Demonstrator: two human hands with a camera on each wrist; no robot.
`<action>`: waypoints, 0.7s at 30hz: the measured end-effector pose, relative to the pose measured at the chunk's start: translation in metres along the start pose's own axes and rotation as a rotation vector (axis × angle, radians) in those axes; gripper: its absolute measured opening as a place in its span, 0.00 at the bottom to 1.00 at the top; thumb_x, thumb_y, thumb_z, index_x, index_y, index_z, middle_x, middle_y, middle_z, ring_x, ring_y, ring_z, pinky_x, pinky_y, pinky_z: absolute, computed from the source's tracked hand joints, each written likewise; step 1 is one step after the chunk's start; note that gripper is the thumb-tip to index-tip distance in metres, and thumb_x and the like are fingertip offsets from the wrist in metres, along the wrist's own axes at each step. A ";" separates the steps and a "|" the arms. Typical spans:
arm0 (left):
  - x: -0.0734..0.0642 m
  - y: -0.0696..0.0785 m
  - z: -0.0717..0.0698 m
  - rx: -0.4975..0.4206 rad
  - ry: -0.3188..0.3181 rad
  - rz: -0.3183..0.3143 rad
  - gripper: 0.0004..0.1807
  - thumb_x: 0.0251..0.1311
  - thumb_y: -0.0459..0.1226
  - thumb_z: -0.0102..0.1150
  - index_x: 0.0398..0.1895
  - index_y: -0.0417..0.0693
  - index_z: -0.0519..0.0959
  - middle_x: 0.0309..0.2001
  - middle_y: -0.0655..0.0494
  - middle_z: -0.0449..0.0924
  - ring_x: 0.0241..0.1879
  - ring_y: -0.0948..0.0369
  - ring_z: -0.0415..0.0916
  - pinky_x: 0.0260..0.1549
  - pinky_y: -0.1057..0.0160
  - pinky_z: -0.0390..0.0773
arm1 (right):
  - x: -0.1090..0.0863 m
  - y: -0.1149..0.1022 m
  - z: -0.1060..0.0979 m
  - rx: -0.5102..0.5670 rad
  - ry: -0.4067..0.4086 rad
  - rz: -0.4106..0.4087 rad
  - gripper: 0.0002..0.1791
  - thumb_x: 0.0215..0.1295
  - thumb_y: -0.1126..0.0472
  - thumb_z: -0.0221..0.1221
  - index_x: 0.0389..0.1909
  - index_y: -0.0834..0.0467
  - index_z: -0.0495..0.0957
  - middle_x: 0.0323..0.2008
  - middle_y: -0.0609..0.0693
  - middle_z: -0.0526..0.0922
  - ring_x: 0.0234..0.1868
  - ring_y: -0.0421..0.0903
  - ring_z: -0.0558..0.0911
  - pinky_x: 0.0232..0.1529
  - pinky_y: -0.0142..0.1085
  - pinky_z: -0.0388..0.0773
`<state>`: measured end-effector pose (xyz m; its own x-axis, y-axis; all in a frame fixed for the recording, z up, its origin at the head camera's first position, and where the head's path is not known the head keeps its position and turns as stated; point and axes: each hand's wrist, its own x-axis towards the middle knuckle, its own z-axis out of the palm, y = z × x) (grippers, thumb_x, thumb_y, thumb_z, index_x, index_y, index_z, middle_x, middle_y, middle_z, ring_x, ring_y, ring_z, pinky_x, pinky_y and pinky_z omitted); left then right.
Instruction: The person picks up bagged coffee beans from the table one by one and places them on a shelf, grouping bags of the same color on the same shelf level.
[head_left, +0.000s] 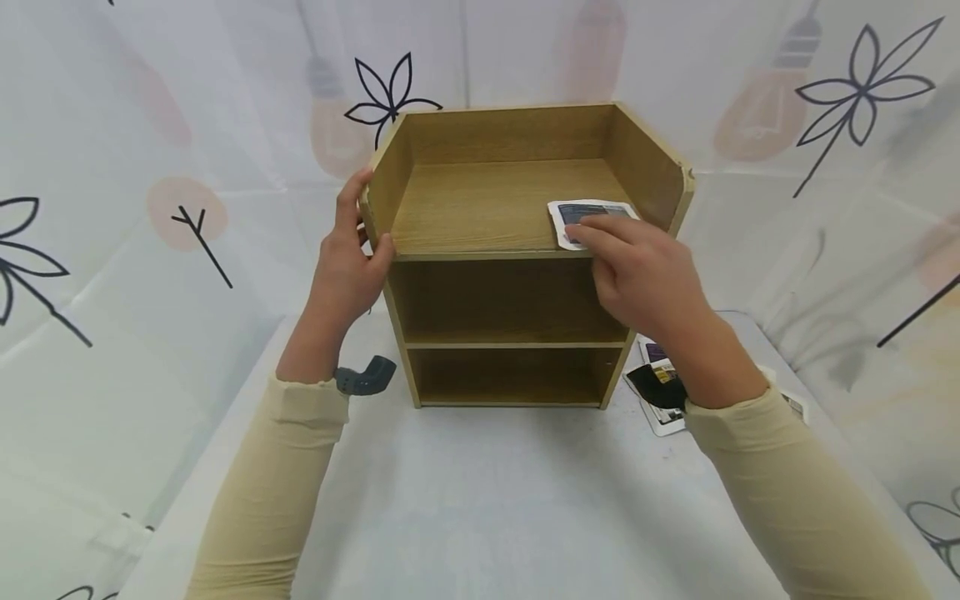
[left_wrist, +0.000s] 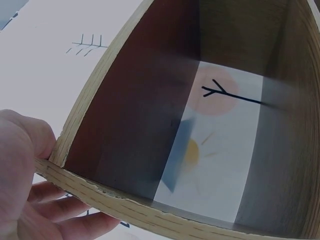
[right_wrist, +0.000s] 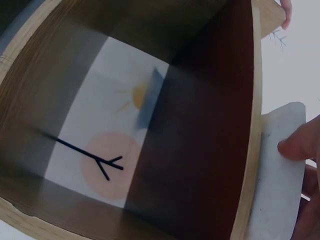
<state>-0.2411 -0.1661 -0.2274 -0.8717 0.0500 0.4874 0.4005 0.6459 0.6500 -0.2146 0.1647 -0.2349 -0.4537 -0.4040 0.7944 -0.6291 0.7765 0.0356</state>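
Note:
A small wooden shelf unit stands upright on the white table, its top tray walled at the back and sides. My left hand grips the tray's front left corner, thumb at the front and fingers round the outer side; the left wrist view shows the thumb and fingers on either side of the wooden edge. At the tray's front right, my right hand pinches a flat white packet with a dark blue printed face. From below, the packet's plain white back juts past the edge, thumb against it.
Several flat printed packets lie on the table right of the unit, partly hidden by my right forearm. Two open compartments sit below the tray. A patterned white cloth hangs behind and at both sides.

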 end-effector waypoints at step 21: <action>-0.002 0.000 0.002 -0.005 0.002 -0.004 0.40 0.68 0.37 0.47 0.71 0.86 0.42 0.71 0.43 0.60 0.66 0.43 0.67 0.54 0.41 0.76 | 0.021 0.006 -0.003 0.004 -0.453 0.258 0.26 0.69 0.60 0.39 0.65 0.50 0.72 0.67 0.54 0.70 0.66 0.57 0.71 0.52 0.54 0.75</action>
<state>-0.2400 -0.1651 -0.2292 -0.8728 0.0458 0.4859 0.3982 0.6424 0.6548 -0.2262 0.1621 -0.2158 -0.8215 -0.3691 0.4347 -0.4628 0.8769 -0.1301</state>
